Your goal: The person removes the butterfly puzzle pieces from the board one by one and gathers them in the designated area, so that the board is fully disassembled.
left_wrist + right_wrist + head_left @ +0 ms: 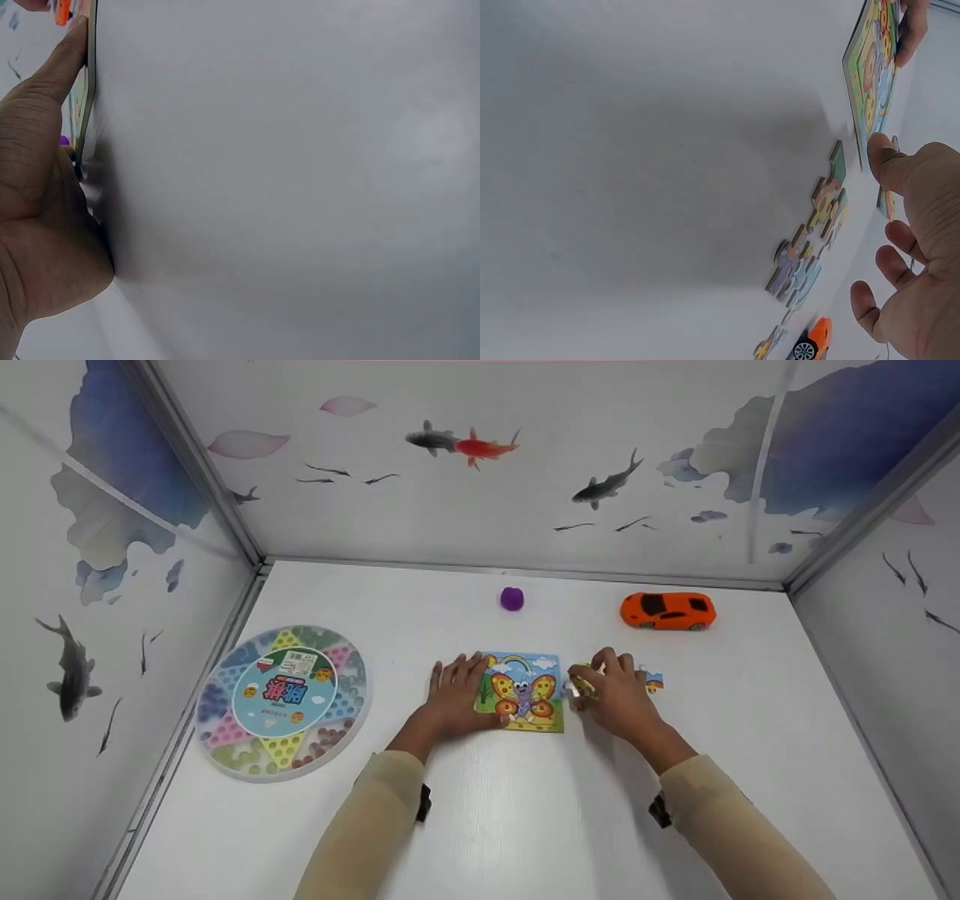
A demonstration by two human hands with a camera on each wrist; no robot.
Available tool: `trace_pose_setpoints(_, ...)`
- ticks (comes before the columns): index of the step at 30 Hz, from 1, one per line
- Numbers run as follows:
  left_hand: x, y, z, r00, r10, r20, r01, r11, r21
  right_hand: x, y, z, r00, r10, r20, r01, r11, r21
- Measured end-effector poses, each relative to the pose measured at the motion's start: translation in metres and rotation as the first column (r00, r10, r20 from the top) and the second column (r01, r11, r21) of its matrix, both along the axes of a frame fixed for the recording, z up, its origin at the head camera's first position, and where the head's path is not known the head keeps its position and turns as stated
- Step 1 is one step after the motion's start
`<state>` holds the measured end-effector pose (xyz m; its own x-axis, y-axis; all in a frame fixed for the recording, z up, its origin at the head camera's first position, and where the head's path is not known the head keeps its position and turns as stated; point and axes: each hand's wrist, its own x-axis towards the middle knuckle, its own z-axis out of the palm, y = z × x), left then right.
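Note:
A square butterfly puzzle board (535,667) lies flat on the white table. My left hand (457,697) rests on its left side with fingers extended, the thumb along the near edge. In the left wrist view, that thumb presses the board's rim (92,56). To the right of the board, my right hand (619,697) has its fingers bent over loose jigsaw pieces. Its thumb and forefinger seem to pinch one jigsaw piece (886,202), mostly hidden behind the thumb. Other jigsaw pieces (829,202) lie on the table below this hand.
A round Chinese checkers set (346,750) with a transparent rim lies at the left. A purple ball-like object (512,599) sits behind the board. The orange toy car (667,611) stands at the back right. Printed wall panels (525,525) enclose the table's back and sides.

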<state>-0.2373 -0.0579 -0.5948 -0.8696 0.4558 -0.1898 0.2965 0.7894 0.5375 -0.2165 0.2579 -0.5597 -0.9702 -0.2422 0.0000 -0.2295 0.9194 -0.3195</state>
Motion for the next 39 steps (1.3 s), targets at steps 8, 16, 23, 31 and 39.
trace_pose_setpoints(8, 0.000, 0.000, -0.001, 1.000, 0.003, 0.007, -0.003, 1.000, -0.011, 0.004, 0.017, -0.003, 1.000, -0.028, -0.010, 0.028, 1.000, -0.003)
trace_pose_setpoints(16, 0.001, -0.001, 0.003, 1.000, 0.003, 0.013, -0.003, 1.000, 0.004, 0.008, 0.033, -0.004, 0.998, -0.065, 0.010, 0.065, 0.998, -0.007)
trace_pose_setpoints(23, -0.005, 0.000, -0.010, 1.000, 0.000, 0.029, -0.001, 0.999, 0.032, 0.013, 0.050, -0.005, 0.997, -0.080, 0.013, 0.080, 0.996, 0.026)
trace_pose_setpoints(31, -0.011, -0.001, -0.021, 0.999, -0.003, 0.036, 0.002, 0.999, 0.033, 0.019, 0.071, -0.004, 0.993, -0.098, 0.071, 0.094, 0.994, 0.046)
trace_pose_setpoints(39, -0.009, 0.001, -0.016, 0.999, 0.002, 0.033, -0.003, 1.000, 0.018, 0.022, 0.090, -0.002, 0.983, -0.126, 0.131, 0.118, 0.991, 0.067)
